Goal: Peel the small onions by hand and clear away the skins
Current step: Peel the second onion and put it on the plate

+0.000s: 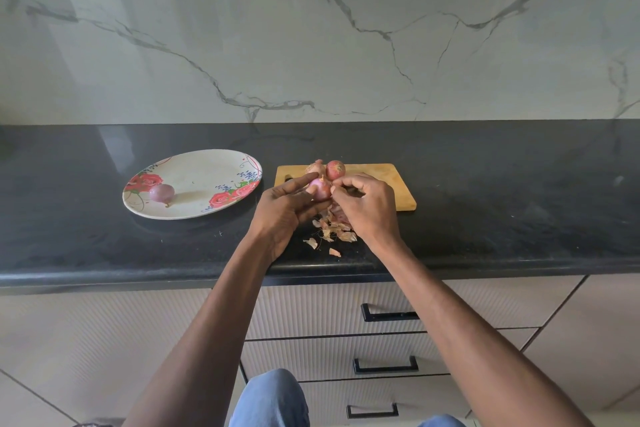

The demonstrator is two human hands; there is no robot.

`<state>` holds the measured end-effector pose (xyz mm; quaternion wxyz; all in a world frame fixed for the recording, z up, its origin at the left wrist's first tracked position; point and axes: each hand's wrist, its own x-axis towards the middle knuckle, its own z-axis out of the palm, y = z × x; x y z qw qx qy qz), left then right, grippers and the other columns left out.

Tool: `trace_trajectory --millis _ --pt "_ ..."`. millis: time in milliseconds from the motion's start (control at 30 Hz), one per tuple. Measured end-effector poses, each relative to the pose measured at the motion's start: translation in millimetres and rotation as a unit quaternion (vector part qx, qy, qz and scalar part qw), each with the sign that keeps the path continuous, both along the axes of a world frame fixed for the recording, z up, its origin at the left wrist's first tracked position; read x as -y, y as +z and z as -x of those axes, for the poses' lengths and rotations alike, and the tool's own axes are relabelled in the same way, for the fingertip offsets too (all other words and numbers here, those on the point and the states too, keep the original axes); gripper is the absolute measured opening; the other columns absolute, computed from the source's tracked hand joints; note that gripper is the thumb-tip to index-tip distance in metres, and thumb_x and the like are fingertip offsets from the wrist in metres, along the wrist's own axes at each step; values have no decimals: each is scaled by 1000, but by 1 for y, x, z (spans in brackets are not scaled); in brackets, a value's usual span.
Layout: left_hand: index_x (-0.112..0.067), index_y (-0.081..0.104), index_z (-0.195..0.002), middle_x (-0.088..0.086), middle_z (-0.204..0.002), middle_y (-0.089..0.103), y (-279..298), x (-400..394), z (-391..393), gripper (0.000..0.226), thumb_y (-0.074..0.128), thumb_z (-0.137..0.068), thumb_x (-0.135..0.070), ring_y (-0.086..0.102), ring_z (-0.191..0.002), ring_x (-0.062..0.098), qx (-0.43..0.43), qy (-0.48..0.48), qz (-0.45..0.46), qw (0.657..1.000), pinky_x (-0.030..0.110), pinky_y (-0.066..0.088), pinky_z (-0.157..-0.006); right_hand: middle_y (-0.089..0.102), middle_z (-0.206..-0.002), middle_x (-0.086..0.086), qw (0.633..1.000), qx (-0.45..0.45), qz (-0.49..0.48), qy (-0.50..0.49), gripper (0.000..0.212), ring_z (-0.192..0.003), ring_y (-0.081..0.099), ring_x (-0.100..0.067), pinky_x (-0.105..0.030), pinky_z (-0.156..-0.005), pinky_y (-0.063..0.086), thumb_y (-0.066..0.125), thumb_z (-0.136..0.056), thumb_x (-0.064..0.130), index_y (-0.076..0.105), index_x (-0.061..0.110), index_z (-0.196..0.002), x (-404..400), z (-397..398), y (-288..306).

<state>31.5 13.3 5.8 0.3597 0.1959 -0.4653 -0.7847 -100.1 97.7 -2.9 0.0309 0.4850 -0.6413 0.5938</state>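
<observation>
At the left of centre in the frame, the floral plate (194,180) sits on the dark surface (485,184) with one peeled onion (162,192) on it; treat that as your drop-off for finished ones. Moving right, your left hand (282,210) cradles the onion in work (320,189) just above the near left corner of the wooden cutting board (384,184); its grip looks curled round the bulb from below with the forefinger stretched over the top; keep that hold firm but not crushing, since a small bulb slips easily once its dry layer loosens. Your right hand (367,204) is bunched at the onion's right side, fingertips (337,188) pinched together on what I judge to be a flap of skin, though the flap itself is too small to see clearly; pull it down along the bulb rather than outward, so it comes away in a long strip instead of crumbs; turn the onion with the left thumb as each strip goes.

Just behind your hands, two unpeeled onions (335,170) wait on the board, touching each other; I judge the job under halfway. Below your hands, the loose skins (334,230) lie scattered on the surface near its front edge; let new scraps fall onto that same heap, because papery bits drift easily and a single pile sweeps up cleanly afterwards.
</observation>
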Motion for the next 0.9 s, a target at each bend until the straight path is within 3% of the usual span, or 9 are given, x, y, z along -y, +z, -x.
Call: trace_trajectory --millis 100,300,400,500,600,733,800,900 --pt "3 68 -118 21 -108 73 0 1 0 27 62 -92 5 74 -91 25 -1 0 4 1000 32 62 -78 75 -93 1 1000 -13 8 15 21 -87 69 -9 -19 -75 54 83 -82 27 80 10 -95 -1 -1 0" --pt "4 69 -118 23 -106 73 -3 3 0 28 65 -91 -1 74 -85 25 7 10 24 1000 33 63 -78 71 -97 -1 997 -74 25 27 19 -91 68 -13 -24 -79 57 80 -82 3 79 6 -100 0 -1 -3" --pt "1 69 -118 20 -95 72 -3 4 -1 25 62 -96 -8 69 -70 23 33 10 57 998 28 60 -63 70 -109 -4 995 -81 15 60 30 -105 68 -19 -34 -87 60 79 -82 1 77 9 -111 1 1 -5" --pt "-3 71 -103 12 -80 68 -2 3 0 17 58 -100 -13 59 -60 18 55 16 72 996 24 48 -49 67 -109 0 992 -100 -1 71 37 -102 67 -18 -36 -88 60 82 -78 2 75 8 -114 2 0 -4" --pt "-5 67 -88 10 -71 60 -2 3 0 19 59 -100 -18 52 -53 16 80 25 74 994 23 40 -44 68 -103 -1 989 -123 14 75 30 -100 67 -20 -40 -89 59 82 -77 1 76 3 -107 2 -1 -4" --pt "-7 69 -83 8 -67 61 -1 1 -1 24 59 -101 -20 49 -50 15 103 22 80 991 22 36 -42 67 -97 4 987 -142 23 72 23 -99 66 -15 -33 -92 57 81 -79 0 76 0 -101 1 -3 -5" --pt "-8 69 -81 7 -67 61 0 1 -1 26 58 -101 -21 48 -50 15 107 24 83 991 22 35 -42 67 -95 2 987 -142 27 74 21 -93 66 -13 -25 -88 55 80 -79 -1 76 0 -100 0 -3 -5" --pt "-9 70 -81 8 -69 62 0 2 -1 27 58 -102 -22 48 -52 16 112 23 91 989 23 35 -42 68 -94 -1 985 -152 27 76 17 -87 64 -14 -25 -82 55 77 -81 -2 76 0 -98 0 -3 -5"
